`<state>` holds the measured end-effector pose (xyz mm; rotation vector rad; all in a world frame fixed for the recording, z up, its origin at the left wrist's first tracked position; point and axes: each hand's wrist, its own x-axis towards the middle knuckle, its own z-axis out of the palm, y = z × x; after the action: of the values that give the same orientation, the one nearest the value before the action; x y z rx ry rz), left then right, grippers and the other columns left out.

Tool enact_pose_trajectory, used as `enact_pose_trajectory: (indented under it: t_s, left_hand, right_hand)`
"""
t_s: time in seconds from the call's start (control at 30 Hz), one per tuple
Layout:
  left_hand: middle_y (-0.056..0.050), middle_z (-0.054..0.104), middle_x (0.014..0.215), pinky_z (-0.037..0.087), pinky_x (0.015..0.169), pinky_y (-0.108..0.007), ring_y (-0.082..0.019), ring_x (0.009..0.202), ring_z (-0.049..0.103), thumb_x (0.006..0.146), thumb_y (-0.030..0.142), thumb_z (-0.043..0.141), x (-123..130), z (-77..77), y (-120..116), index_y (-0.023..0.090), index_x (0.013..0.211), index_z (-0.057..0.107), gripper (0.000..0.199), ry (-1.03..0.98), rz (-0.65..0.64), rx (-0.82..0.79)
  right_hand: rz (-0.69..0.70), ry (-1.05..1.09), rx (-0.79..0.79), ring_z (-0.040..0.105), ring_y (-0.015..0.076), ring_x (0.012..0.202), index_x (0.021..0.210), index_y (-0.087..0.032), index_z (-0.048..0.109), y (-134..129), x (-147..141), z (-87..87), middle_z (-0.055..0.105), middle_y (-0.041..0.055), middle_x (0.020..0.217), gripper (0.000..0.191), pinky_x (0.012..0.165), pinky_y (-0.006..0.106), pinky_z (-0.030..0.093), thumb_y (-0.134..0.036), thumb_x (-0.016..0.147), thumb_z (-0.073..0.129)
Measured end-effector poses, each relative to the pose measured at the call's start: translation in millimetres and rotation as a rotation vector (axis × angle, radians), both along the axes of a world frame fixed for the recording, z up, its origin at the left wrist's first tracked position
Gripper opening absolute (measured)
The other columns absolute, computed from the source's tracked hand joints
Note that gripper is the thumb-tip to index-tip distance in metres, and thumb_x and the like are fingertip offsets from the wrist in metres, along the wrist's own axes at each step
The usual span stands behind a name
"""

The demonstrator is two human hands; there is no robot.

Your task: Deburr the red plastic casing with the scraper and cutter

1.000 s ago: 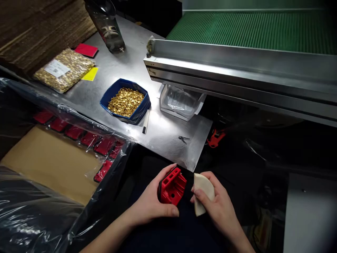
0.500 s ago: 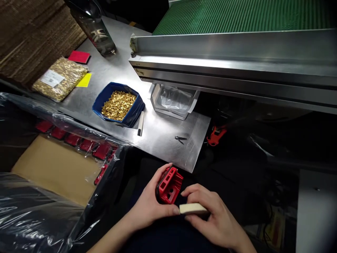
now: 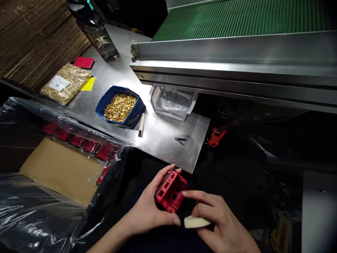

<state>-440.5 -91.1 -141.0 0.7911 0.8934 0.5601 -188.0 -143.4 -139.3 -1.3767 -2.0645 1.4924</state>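
Note:
My left hand is wrapped round a red plastic housing with a black edge, its hollow side and slotted wall facing up. Pinched between thumb and fingers of my right hand is a flat cream-coloured block, its material unclear. The right index finger reaches to the inner rim of the red housing. The block is apart from the housing, below and to the right of it. Both hands are over my dark lap, in front of the metal table.
A blue bin of small brass-coloured parts, a light-handled tool, small nippers and a grey bin stand on the table. Left is a plastic-lined box with several wrapped red parts. A green conveyor runs behind; an orange tool hangs right.
The red housing has turned slightly and shifted right in my left hand. My right hand has lowered the block away from the left thumb, and its index finger has extended to the housing.

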Motion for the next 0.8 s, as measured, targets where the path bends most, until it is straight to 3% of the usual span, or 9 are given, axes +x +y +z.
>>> enact_pose_trajectory:
  t_s: [0.07,0.17,0.27,0.37,0.47,0.6,0.67,0.8]
  left_hand:
    - [-0.015,0.049,0.156,0.042,0.116,-0.048,-0.038,0.137,0.053,0.063,0.044,0.097,1.2,-4.5,0.0,0.029,0.152,0.04,0.106,-0.017,0.06,-0.03]
    - [-0.017,0.067,0.136,0.05,0.106,-0.044,-0.036,0.123,0.064,0.072,0.054,0.088,3.8,-16.6,-1.1,0.019,0.137,0.057,0.08,-0.002,0.174,-0.143]
    - [-0.016,0.077,0.115,0.057,0.09,-0.04,-0.031,0.101,0.073,0.083,0.059,0.077,7.7,-26.1,-3.6,0.013,0.121,0.066,0.061,-0.006,0.249,-0.364]
    - [-0.016,0.079,0.107,0.056,0.092,-0.04,-0.03,0.101,0.073,0.087,0.062,0.07,11.4,-27.5,-4.9,0.009,0.119,0.069,0.061,-0.036,0.277,-0.524]
    - [-0.018,0.077,0.115,0.049,0.104,-0.044,-0.034,0.116,0.068,0.092,0.07,0.056,12.3,-25.4,-3.6,0.009,0.123,0.07,0.07,-0.115,0.25,-0.585]
    - [-0.015,0.072,0.131,0.038,0.114,-0.045,-0.034,0.131,0.058,0.098,0.071,0.039,9.2,-25.7,-2.0,0.014,0.126,0.07,0.071,-0.169,0.203,-0.539]
    - [-0.013,0.071,0.134,0.036,0.115,-0.045,-0.033,0.133,0.057,0.099,0.069,0.039,7.4,-26.0,-2.1,0.016,0.128,0.07,0.067,-0.175,0.212,-0.513]
    - [-0.012,0.068,0.138,0.037,0.114,-0.048,-0.034,0.134,0.055,0.099,0.062,0.048,6.6,-23.4,-2.6,0.02,0.135,0.065,0.058,-0.174,0.265,-0.477]
  right_hand:
    - [0.037,0.004,0.023,0.063,0.0263,0.127,0.089,-0.028,0.062,1.5,-2.3,0.0,0.061,-0.0012,0.145,0.025,0.102,0.039,0.051,-0.007,0.076,0.058]
    - [0.059,0.058,0.019,0.069,0.0229,0.115,0.092,-0.027,0.062,7.2,-10.1,0.2,0.062,-0.0014,0.145,0.023,0.094,0.035,0.053,-0.008,0.08,0.058]
    - [-0.008,0.17,-0.013,0.071,0.0192,0.105,0.09,-0.026,0.061,12.8,-20.3,0.0,0.07,-0.0008,0.129,0.019,0.088,0.03,0.052,-0.009,0.081,0.061]
    - [-0.127,0.27,-0.075,0.07,0.0177,0.1,0.087,-0.025,0.061,13.7,-27.5,-1.5,0.074,-0.0007,0.116,0.018,0.088,0.028,0.05,-0.008,0.081,0.065]
    - [-0.305,0.328,-0.214,0.067,0.0179,0.097,0.083,-0.023,0.062,10.4,-29.0,-7.0,0.072,0.0004,0.111,0.016,0.086,0.028,0.048,-0.011,0.079,0.071]
    - [-0.6,0.545,-0.444,0.051,0.0123,0.071,0.084,-0.022,0.059,5.8,-28.2,-19.6,0.062,-0.002,0.088,0.024,0.063,0.025,0.039,-0.035,0.08,0.079]
    - [-0.643,0.649,-0.52,0.041,0.011,0.065,0.085,-0.022,0.057,4.8,-29.7,-23.9,0.054,-0.0038,0.079,0.031,0.058,0.025,0.033,-0.043,0.081,0.079]
    - [-0.637,0.711,-0.555,0.039,0.0106,0.065,0.086,-0.022,0.055,3.9,-34.9,-24.6,0.053,-0.0037,0.079,0.034,0.058,0.025,0.03,-0.044,0.081,0.08]
